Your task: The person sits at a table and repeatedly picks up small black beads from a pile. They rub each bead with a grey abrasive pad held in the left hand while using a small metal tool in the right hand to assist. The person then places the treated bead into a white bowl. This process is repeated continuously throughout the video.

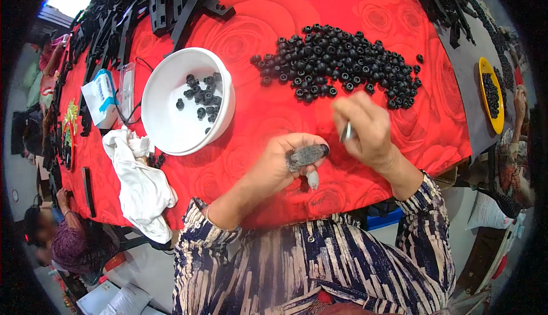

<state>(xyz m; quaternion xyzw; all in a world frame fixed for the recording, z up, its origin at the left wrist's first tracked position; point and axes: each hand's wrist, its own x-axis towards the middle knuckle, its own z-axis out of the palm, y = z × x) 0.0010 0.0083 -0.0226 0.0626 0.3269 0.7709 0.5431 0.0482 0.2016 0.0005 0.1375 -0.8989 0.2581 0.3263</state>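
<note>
Head view: just inside the tabletop's (331, 204) near edge, the left hand's (275, 161) grip is pinching a small rounded black piece (325, 149) beside a rough grey oblong wrap (305, 157). The blurred right hand (368, 129) is pinching a slim silvery tool (346, 132). A crumpled white rag (140, 178) is drooping over the edge. Beyond, bare red rose-print cloth (257, 109) is lying between a smooth, round white bowl (229, 98) and heaped glossy black beads (337, 58); long black strips (162, 7) are piling up farthest.

right hand (365, 129): motion-blurred | metal tool (346, 132): mostly hidden in fist, kind unclear | black parts (193, 13): cut off by top edge | patterned shirt (314, 258): cut off below
</note>
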